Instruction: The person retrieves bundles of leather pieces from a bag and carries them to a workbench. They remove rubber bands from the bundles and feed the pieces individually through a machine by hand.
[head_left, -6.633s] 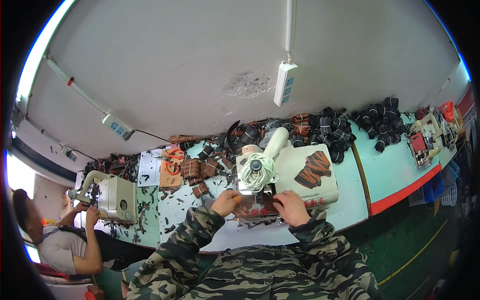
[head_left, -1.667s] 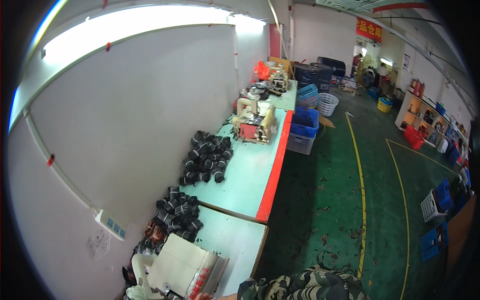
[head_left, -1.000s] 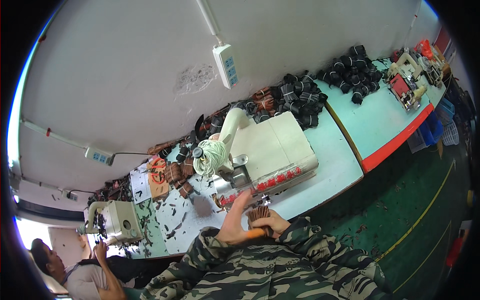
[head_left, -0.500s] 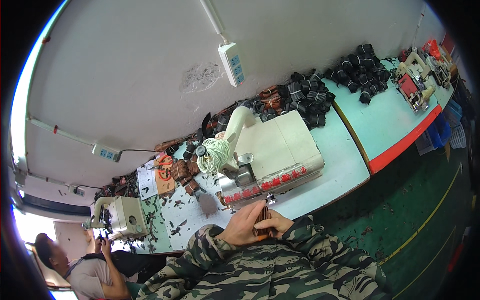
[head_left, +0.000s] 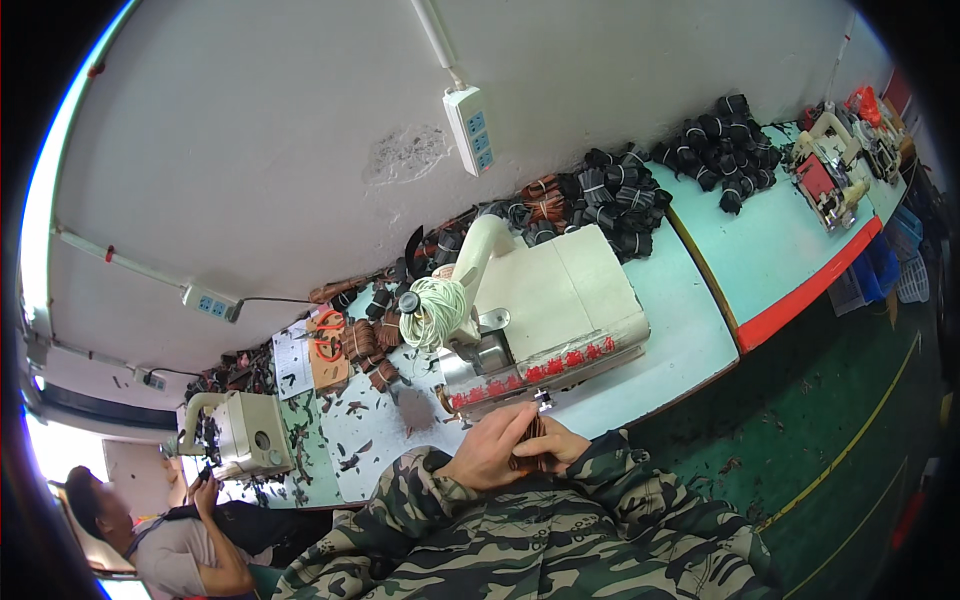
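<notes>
Close in front of my body, a small stack of brown leather-like strips (head_left: 531, 446) is gripped between both hands. My left hand (head_left: 490, 447) wraps its near-left side, fingers laid over the top. My right hand (head_left: 558, 443) holds the right side, with the thumb pressed across the strips. Much of the stack is covered by my fingers. Just beyond the hands stands a cream-coloured machine (head_left: 560, 290) with a curved arm and a metal front. A coil of pale green cord (head_left: 437, 313) hangs on that arm.
Tied black bundles (head_left: 615, 195) and brown bundles (head_left: 360, 340) lie along the wall. Orange-handled scissors (head_left: 327, 335) rest beside them. Dark scraps litter the bluish tabletop (head_left: 690, 330). At left, a co-worker (head_left: 185, 545) sits by another machine (head_left: 245, 435).
Both hands keep hold of the brown strips, with only slight finger shifts. An orange patch visible below the stack earlier is now hidden. The view has moved slightly.
</notes>
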